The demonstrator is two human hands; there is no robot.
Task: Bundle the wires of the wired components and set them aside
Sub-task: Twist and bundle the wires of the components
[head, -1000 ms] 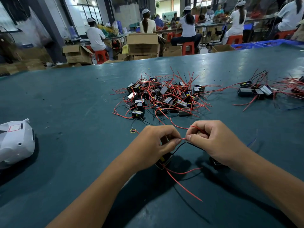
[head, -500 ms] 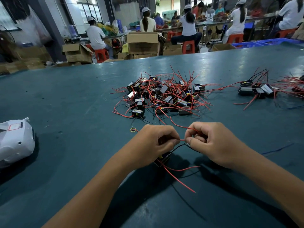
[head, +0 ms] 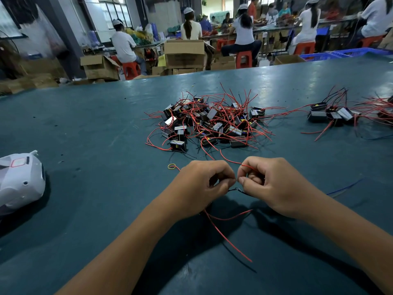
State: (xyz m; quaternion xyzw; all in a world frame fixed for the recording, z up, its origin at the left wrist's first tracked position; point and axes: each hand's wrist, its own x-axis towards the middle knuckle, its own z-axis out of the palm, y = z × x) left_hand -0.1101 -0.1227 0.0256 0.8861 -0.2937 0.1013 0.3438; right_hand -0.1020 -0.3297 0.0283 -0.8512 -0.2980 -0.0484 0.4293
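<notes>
With my left hand (head: 202, 184) and right hand (head: 268, 184) both pinching the wires (head: 234, 190) at 6 o'clock of the counter (head: 95, 128), I fear a slack pinch could let the twist spring loose.

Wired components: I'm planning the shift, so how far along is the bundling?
Done: a small group lies set aside at right. In hand: left hand and right hand pinch one piece's red wires. Left: the big central pile, wires loose, so most remains.
</notes>
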